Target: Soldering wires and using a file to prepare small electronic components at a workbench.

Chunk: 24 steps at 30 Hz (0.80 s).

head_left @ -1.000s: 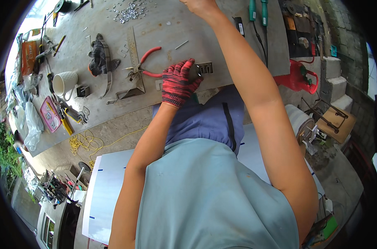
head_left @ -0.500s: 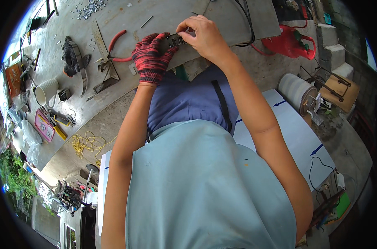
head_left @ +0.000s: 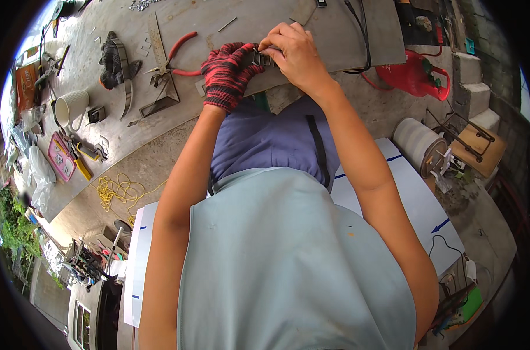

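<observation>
My left hand (head_left: 230,73), in a red and black knit glove, grips a small slotted metal piece (head_left: 264,59) at the near edge of the metal-topped table (head_left: 189,108). Bare, my right hand (head_left: 297,55) has thumb and forefinger pinched together at the upper edge of that piece. Anything tiny between those fingertips is too small to make out. Left of the glove lie red-handled pliers (head_left: 182,51), their jaws across a metal square (head_left: 157,46). A thin metal rod (head_left: 227,24) rests beyond the glove.
Farther left are a dark glove (head_left: 110,61), a curved metal strip (head_left: 127,81), a white mug (head_left: 71,109) and a pink tray (head_left: 62,156). Black cables (head_left: 365,41) hang over the table edge on the right, near a red container (head_left: 413,76). Yellow cord (head_left: 119,192) lies on the floor.
The view has tilted, so the table's things sit farther right and higher. Both hands stay together at the slotted piece, with the right fingertips still pinched at its upper edge.
</observation>
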Available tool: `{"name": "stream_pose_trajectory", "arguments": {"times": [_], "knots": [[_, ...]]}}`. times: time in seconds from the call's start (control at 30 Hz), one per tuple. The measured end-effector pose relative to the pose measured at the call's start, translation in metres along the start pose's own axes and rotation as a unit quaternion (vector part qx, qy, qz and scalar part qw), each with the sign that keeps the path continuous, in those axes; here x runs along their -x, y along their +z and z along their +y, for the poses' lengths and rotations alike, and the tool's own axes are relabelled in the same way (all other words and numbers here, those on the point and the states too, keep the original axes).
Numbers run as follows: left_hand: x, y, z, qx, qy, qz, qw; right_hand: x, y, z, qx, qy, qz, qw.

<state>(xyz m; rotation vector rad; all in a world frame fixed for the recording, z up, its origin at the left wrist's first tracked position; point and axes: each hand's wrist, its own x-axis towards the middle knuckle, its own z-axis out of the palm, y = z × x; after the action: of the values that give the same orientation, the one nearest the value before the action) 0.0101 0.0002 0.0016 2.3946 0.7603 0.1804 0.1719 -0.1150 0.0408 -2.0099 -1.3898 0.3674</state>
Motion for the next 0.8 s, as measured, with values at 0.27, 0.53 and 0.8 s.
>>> {"name": "stream_pose_trajectory", "arguments": {"times": [0.27,0.53,0.8], "knots": [[-0.001,-0.001,-0.002,0.015,-0.006,-0.007,1.0,-0.003,-0.003,-0.007,0.004,0.005,-0.01,1.0],[-0.002,-0.01,0.007,0.058,-0.008,-0.016,0.998,-0.007,-0.028,-0.008,-0.121,0.07,0.021,0.99],[-0.002,-0.015,0.008,0.099,0.02,0.016,0.995,0.009,-0.066,-0.034,-0.041,0.076,0.077,0.993]]}}
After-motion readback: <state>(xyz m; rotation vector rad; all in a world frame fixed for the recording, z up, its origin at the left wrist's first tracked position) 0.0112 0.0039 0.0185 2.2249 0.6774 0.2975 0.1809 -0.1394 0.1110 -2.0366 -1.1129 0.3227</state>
